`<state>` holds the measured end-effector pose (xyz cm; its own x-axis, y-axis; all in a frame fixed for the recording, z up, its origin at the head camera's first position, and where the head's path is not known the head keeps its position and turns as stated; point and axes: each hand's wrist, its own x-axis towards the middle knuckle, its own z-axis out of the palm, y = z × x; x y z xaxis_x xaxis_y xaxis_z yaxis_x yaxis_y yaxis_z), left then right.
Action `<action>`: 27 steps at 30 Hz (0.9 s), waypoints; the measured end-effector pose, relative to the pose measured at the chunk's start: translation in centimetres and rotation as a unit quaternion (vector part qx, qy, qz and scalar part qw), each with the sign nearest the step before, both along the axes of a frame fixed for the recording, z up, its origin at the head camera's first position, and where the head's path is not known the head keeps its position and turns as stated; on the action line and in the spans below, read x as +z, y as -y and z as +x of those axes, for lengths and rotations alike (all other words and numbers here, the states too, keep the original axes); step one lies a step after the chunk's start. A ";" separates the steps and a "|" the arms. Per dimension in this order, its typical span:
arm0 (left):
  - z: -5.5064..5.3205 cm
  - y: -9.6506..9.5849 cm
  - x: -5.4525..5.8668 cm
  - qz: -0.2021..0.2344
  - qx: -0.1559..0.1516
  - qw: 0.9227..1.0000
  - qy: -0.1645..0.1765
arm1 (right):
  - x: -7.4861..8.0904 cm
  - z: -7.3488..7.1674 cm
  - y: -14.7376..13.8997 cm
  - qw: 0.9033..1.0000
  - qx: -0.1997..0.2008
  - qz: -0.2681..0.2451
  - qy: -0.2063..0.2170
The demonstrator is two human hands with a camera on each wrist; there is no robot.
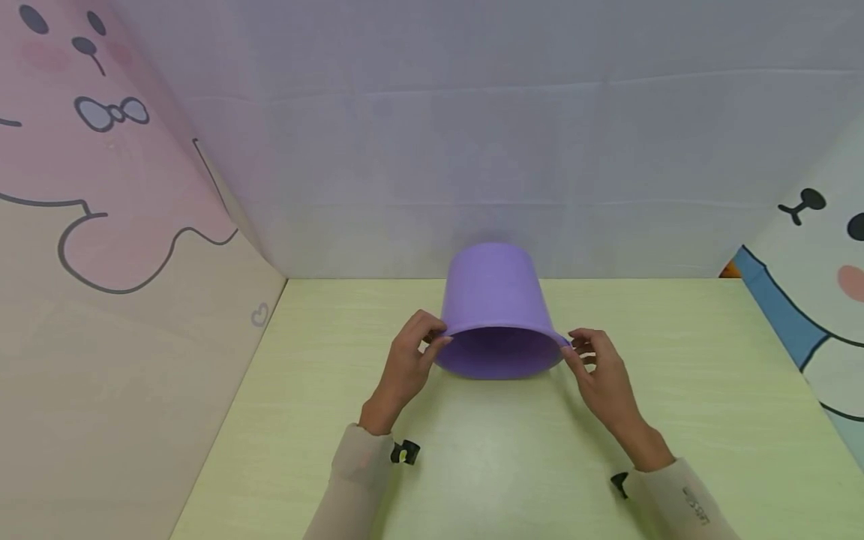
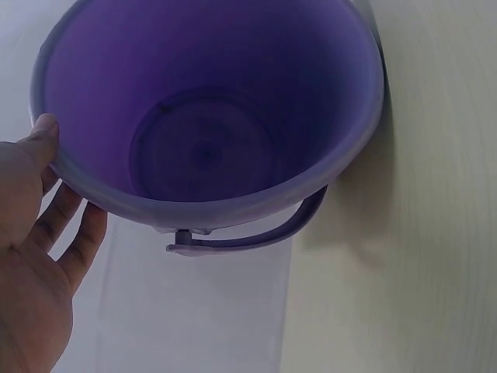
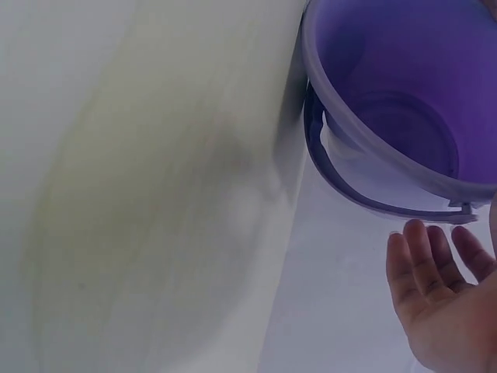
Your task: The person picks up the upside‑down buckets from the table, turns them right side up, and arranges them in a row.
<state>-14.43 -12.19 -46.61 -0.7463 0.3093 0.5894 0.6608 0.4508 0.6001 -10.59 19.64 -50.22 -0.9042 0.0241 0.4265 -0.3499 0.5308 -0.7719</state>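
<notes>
Ur sleeves (image 1: pixel 358 472) nearest cam, L hand (image 1: pixel 409 361) + R hand (image 1: pixel 606 382) part-curled, pinching opp. edges of purple bucket (image 1: pixel 496 289), tipped mouth-to-you on table (image 1: pixel 486 457) nr back wall (image 1: pixel 405 172); prob positioning step, next needs even 2-hand grip.

- Both arms reached forward from the lower edge of the head view, the left forearm (image 1: pixel 354 480) and the right forearm (image 1: pixel 682 499) slanting inward, sleeved in a pale colour.
- The left wrist (image 1: pixel 379 412) and the right wrist (image 1: pixel 646 446) were bare beyond the cuffs.
- The left hand (image 1: pixel 408 360) pinched, its thumb (image 2: pixel 45 138) on the near side and its fingers bent behind.
- The right hand (image 1: pixel 603 381) pinched between thumb and forefinger, its other fingers loosely bent.
- The two hands stood well apart, at nearly equal height, thumbs facing each other.
</notes>
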 end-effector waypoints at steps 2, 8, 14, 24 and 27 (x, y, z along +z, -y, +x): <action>0.0 0.1 -0.1 0.002 -0.001 1.000 -0.002 | -0.1 0.1 0.0 0.999 0.002 -0.002 0.034; 0.0 0.3 -0.3 0.018 -0.007 1.000 0.006 | -0.6 0.2 0.2 0.995 0.020 -0.033 0.090; 0.1 0.5 -0.5 0.029 -0.008 0.999 0.011 | -0.8 0.3 0.6 0.991 0.039 -0.075 0.102; 0.3 0.7 -0.8 0.064 -0.002 0.997 0.041 | -0.8 0.2 0.8 0.985 0.067 -0.101 0.120; 0.2 0.7 -0.8 0.075 0.000 0.996 0.051 | -0.9 0.1 0.8 0.985 0.074 -0.112 0.109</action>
